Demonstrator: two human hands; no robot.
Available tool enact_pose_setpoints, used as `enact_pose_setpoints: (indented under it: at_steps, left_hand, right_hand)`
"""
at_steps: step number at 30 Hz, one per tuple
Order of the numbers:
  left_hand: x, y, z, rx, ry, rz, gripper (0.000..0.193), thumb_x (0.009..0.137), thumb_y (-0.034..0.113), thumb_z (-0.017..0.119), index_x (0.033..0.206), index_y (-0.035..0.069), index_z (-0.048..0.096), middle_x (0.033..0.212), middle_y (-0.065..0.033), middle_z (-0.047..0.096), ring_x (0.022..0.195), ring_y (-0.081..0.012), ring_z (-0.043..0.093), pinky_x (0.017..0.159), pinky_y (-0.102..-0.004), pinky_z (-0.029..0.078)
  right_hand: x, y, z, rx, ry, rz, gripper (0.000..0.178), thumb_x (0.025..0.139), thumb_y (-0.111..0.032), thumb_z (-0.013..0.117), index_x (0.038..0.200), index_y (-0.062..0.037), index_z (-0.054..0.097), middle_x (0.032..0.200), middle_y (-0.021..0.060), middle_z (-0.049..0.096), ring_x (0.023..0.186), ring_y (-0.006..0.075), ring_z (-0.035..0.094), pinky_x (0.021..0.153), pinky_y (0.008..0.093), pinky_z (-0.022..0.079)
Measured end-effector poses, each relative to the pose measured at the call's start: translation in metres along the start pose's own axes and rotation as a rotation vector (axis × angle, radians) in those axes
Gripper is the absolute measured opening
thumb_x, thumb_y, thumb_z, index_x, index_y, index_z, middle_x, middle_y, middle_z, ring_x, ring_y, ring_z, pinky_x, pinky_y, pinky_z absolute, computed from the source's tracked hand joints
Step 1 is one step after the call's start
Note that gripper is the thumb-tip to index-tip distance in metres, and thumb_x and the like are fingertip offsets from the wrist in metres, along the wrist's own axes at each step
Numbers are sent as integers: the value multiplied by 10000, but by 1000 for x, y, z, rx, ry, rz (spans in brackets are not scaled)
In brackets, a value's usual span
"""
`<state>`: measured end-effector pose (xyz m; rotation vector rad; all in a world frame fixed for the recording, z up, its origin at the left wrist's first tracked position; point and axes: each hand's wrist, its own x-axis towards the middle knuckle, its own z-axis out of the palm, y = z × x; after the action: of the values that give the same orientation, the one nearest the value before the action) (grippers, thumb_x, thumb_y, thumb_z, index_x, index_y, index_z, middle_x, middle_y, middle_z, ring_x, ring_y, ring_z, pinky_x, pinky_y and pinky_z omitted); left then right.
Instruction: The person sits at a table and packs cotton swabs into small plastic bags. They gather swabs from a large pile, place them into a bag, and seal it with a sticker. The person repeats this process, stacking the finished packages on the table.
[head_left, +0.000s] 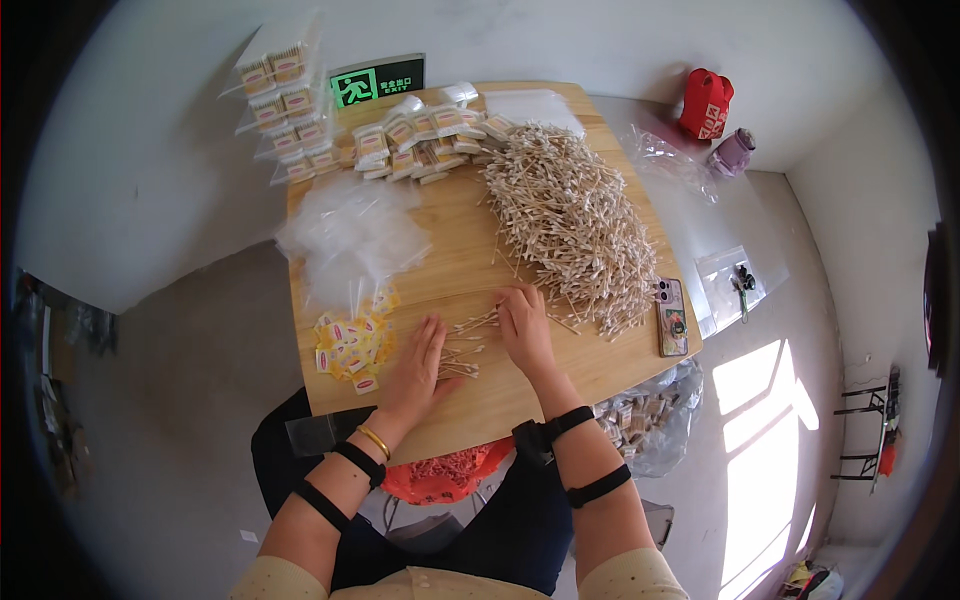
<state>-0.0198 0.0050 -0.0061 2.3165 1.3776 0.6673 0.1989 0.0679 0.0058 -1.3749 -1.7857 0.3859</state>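
A few loose cotton swabs (pixel 460 360) lie on the wooden table between my two hands. My left hand (pixel 413 375) rests beside them on edge, fingers stretched out and together, touching the swab ends. Opposite it, my right hand (pixel 525 328) has its fingers bent down over some swabs (pixel 483 319), whose tips stick out to the left; the fingertips are partly hidden. A large heap of cotton swabs (pixel 570 220) rises just beyond my right hand. Small yellow and white printed cards (pixel 350 345) are scattered left of my left hand.
Clear plastic bags (pixel 350 235) lie in a pile at the left. Filled swab packs (pixel 425 135) are stacked at the back, with more in a tall stack (pixel 290 105). A phone (pixel 672 315) sits at the right edge. Below hangs a red bag (pixel 445 475).
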Motion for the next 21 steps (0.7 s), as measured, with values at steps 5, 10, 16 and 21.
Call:
enact_pose_setpoints:
  at_steps: [5, 10, 16, 21]
  left_hand:
    - [7, 3, -7, 5, -24, -4, 939, 833, 365, 782, 1521, -38, 286, 1580, -253, 317, 1476, -413, 300, 1207, -501, 280]
    - [14, 0, -5, 30, -14, 0, 963, 793, 341, 809, 1523, -22, 295, 1584, -231, 330, 1473, -389, 322, 1210, -509, 269]
    - [14, -6, -2, 61, -15, -6, 943, 799, 369, 794, 1519, -9, 317, 1580, -196, 359, 1477, -337, 336, 1205, -474, 278]
    - [12, 3, -4, 86, 33, -29, 879, 816, 417, 776, 1483, 3, 382, 1554, -172, 415, 1445, -317, 387, 1157, -446, 331]
  right_hand:
    - [-7, 7, 22, 13, -21, 28, 278, 874, 41, 542, 1126, 1, 653, 1192, 177, 605, 1139, 389, 545, 980, 454, 459]
    - [-29, -16, 46, 86, 4, 59, 364, 895, 68, 477, 1221, 19, 633, 1315, 203, 581, 1227, 394, 544, 1069, 438, 430]
    - [-36, -44, 46, 278, -33, 167, 426, 850, 82, 485, 1258, 34, 595, 1295, 231, 575, 1256, 423, 509, 1078, 471, 415]
    - [-16, -18, 18, -2, -71, 39, 381, 843, 62, 544, 1199, -29, 645, 1276, 183, 590, 1217, 393, 522, 1028, 463, 436]
